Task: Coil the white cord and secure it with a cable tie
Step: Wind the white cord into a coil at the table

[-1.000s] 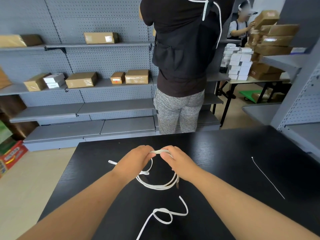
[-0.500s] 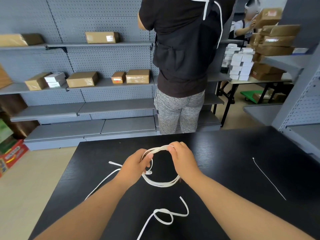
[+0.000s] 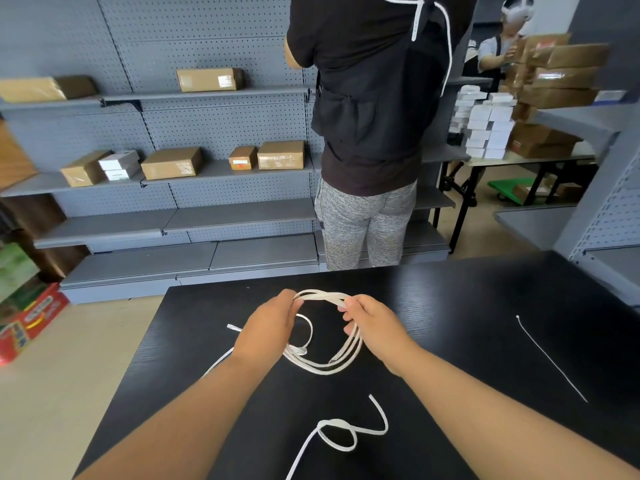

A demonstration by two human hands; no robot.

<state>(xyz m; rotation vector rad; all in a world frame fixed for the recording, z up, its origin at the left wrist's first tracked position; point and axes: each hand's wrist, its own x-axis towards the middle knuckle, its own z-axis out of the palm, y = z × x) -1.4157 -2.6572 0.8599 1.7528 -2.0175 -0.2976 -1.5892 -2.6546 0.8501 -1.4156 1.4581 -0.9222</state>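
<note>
A white flat cord forms a coil of several loops above the black table. My left hand pinches the coil's top left. My right hand holds the coil's top right, with loops running under its fingers. A free length of the cord trails left under my left forearm, and one end pokes out to the left. A thin white cable tie lies straight on the table, far to the right of both hands.
A second white cord lies looped near the table's front. A person in a black shirt stands just beyond the table's far edge, facing grey shelves with cardboard boxes. Another shelf unit stands at the right.
The coil has been raised slightly and widened as my hands moved apart along its top. The trailing cord has been drawn in toward the left hand.
</note>
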